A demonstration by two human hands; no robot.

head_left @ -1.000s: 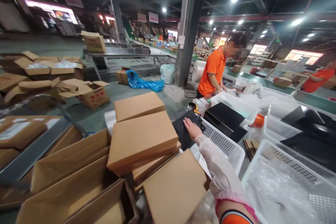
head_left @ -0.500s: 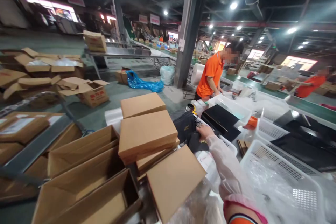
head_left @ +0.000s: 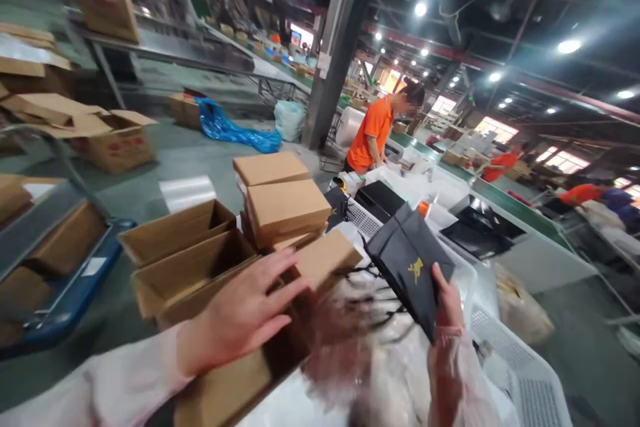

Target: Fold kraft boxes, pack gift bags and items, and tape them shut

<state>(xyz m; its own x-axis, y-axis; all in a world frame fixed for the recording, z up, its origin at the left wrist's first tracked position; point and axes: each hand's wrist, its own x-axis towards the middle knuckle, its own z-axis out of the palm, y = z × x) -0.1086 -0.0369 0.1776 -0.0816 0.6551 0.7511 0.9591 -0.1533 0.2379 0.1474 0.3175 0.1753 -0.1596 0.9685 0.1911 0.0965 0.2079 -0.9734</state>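
My right hand (head_left: 447, 300) grips a flat black bag (head_left: 413, 263) by its right edge. The bag is held up at a tilt. It bears a gold emblem, and dark cords dangle from its left side, blurred. My left hand (head_left: 245, 310) has its fingers spread over an open cardboard box (head_left: 235, 387); whether it touches the box I cannot tell. Another black bag (head_left: 337, 203) with a gold mark lies beside the stacked closed cartons (head_left: 290, 207). Clear plastic wrapping (head_left: 385, 367) lies under the held bag.
More open cartons (head_left: 177, 230) stand on the left, by a blue cart (head_left: 95, 280). White perforated baskets (head_left: 515, 347) stand to the right. A person in orange (head_left: 373, 130) works across the table. A grey pillar (head_left: 335, 47) rises behind the cartons.
My right hand has lifted a black bag from beside the cartons and brought it nearer. My left hand has come into view over the boxes. The camera view has shifted and tilted.
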